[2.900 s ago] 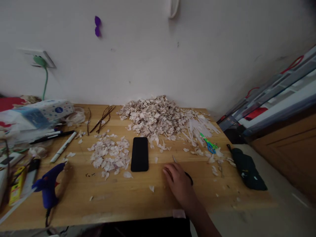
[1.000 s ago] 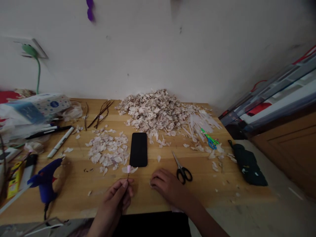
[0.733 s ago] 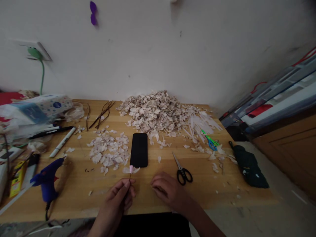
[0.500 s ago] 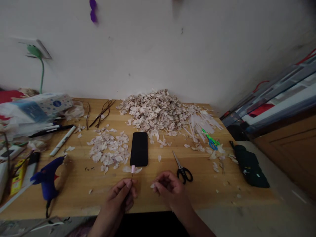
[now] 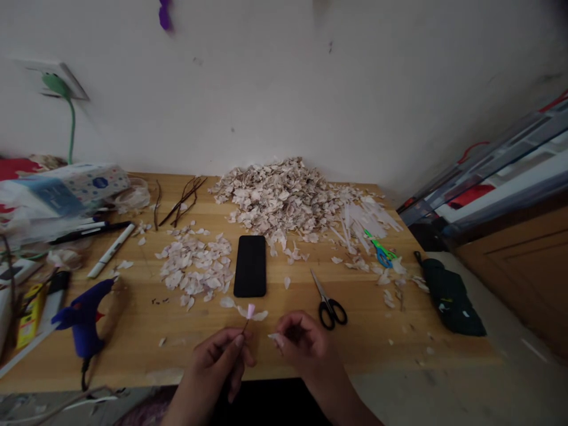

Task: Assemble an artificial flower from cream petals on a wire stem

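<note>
Both hands are now lifting off the desk [image 5: 133, 349]'s near edge: left hand [image 5: 220, 362] pinching a flower [image 5: 251, 312], right hand [image 5: 302, 343] nipping a petal [image 5: 274, 336]. Risk: a loosening pinch is liable to be dropping the petal among scraps.

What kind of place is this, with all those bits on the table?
Probably a home craft corner. A wooden table against a wall carries a heap of pale petals, a blue glue gun and black scissors. The left hand pinches a small flower.

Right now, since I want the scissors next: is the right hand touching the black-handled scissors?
Apart. The head view shows bare wood between the right hand and the black-handled scissors, which lie flat on the table.
</note>
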Demonstrator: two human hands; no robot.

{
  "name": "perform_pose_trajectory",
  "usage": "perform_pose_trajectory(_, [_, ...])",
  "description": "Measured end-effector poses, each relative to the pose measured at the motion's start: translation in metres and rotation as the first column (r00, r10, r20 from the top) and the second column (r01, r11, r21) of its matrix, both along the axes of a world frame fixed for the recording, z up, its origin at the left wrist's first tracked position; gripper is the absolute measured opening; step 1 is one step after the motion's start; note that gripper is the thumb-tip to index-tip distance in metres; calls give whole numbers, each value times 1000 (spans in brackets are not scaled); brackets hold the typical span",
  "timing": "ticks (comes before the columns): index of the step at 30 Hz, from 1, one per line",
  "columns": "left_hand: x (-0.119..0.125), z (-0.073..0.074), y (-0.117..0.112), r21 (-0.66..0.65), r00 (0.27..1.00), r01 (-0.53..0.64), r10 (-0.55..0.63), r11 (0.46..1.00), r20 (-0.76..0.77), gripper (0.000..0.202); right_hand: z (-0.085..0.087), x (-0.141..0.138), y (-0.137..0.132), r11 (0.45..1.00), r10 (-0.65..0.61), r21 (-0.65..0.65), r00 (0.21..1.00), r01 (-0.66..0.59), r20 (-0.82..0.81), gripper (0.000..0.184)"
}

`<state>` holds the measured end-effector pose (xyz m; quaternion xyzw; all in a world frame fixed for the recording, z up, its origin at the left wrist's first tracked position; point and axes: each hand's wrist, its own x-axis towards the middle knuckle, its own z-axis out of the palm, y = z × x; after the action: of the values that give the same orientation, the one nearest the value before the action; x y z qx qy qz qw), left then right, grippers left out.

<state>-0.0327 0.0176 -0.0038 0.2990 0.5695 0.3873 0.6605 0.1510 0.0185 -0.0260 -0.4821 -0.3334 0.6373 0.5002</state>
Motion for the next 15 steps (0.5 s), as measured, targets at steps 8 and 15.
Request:
perform_pose_trajectory(8, [6,23,0,21,991,90,-88,996,-99,58,40,-1,6,837,-155,499,779,-223,608,28])
perform_pose_trajectory(15, [4,15,-3,12,994,89,-88,996,-73,60,40,-2,9,778,-165,551,747,-304,644,31])
